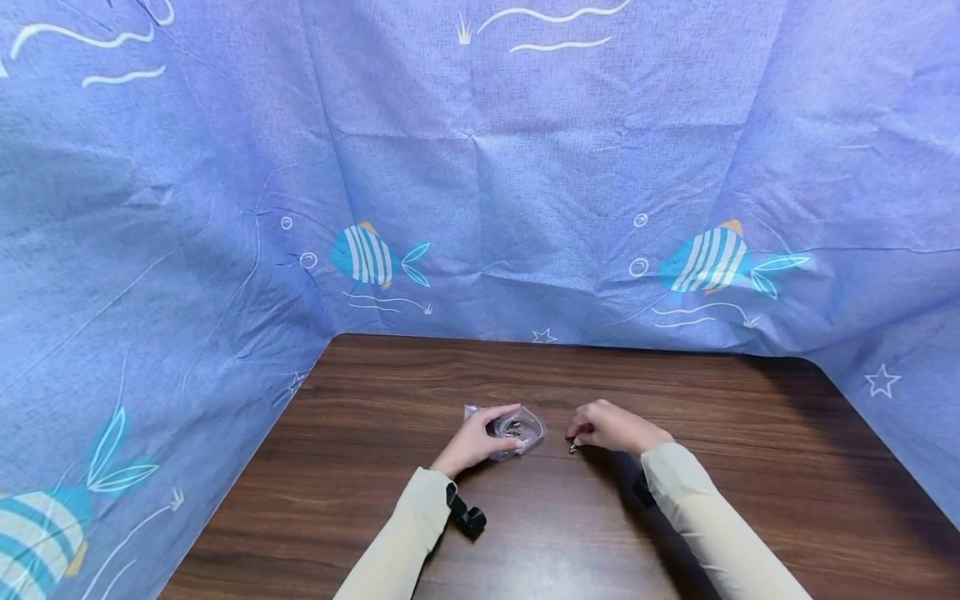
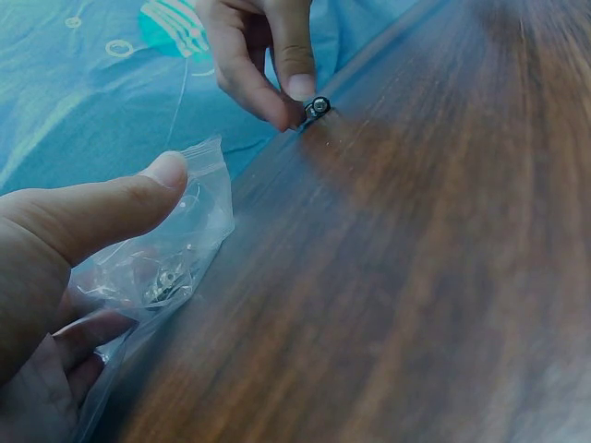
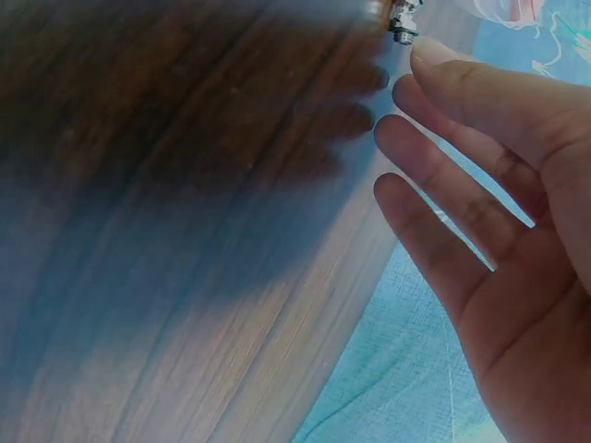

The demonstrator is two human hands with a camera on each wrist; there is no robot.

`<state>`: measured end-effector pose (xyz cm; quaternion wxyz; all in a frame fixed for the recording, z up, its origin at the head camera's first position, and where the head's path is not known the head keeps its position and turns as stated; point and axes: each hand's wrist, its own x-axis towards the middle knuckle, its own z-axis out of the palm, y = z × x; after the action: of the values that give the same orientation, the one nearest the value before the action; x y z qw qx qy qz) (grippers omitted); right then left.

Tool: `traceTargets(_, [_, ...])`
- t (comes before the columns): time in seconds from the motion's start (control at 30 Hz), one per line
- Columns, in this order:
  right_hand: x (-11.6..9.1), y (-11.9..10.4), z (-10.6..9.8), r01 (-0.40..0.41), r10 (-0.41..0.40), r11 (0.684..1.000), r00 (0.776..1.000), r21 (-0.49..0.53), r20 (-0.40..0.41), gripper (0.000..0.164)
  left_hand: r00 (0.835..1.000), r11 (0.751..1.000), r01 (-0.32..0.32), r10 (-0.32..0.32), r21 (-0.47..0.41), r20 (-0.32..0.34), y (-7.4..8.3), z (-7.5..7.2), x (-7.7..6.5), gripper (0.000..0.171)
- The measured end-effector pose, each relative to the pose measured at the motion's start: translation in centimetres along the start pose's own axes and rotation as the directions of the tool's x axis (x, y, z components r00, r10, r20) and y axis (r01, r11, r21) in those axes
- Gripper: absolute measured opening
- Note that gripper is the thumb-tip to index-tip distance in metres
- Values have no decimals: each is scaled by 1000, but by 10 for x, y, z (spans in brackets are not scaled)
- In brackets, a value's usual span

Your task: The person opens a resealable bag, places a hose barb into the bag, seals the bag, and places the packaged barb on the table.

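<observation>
A clear zip bag (image 1: 531, 427) lies at the middle of the table, with several small shiny metal pieces (image 2: 166, 281) inside. My left hand (image 1: 474, 439) holds the bag, thumb along one side and fingers curled at the other. To its right, my right hand (image 1: 609, 425) pinches a small silvery metal piece (image 3: 404, 22) at the tips of thumb and forefinger, low over the wood. The piece (image 2: 318, 107) shows a round dark-rimmed end in the left wrist view; its exact kind is too small to tell. The right hand's other fingers are spread and loosely bent.
The brown wood-grain table (image 1: 375, 375) runs under both arms. Blue cloth (image 1: 540, 183) with fish prints hangs behind it and at the sides. A black strap with a camera (image 1: 468, 518) sits on the left wrist, and another black device (image 1: 642, 490) on the right.
</observation>
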<state>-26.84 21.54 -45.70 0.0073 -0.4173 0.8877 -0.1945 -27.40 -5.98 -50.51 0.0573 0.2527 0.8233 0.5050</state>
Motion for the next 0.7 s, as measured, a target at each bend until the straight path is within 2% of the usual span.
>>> traceTargets(0.03, [-1,0,0,3,-3,1000,1000,-3,-4,7,1000,1000,-2,2,1,-2,-6,1,2,60])
traceTargets(0.43, [-3,2,3,40,-41,998,999,-45,-22,6,1000,1000,-23,23,19,-14,-6,2,2,60])
traceTargets(0.7, [-3,2,4,68,-69,997,997,-41,-20,9,1000,1000,-6,6,29,-3,-7,3,2,60])
